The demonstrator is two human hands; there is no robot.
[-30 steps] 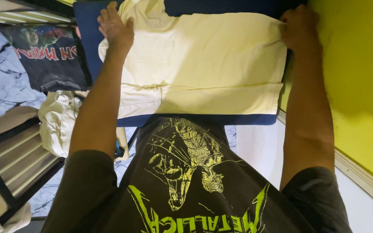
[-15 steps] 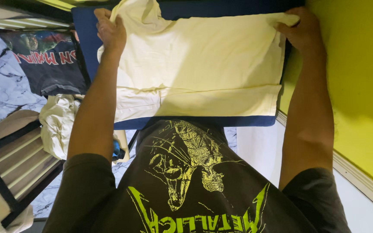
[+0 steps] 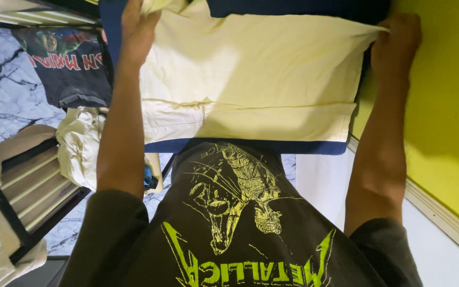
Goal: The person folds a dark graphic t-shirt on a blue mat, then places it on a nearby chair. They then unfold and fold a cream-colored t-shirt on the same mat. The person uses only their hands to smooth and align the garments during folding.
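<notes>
Lifted higher now, both hands' fingers (image 3: 399, 37) pinch the soft cream cloth's (image 3: 251, 79) far corners.

No packages, labels, signs or screens appear anywhere in this view; only cloth.

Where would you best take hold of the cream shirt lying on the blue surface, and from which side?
Take the cream shirt at its two far corners, reaching over it from the near side. The left hand and right hand already pinch those corners, and the cloth runs taut between them while the near hem lies flat.
</notes>
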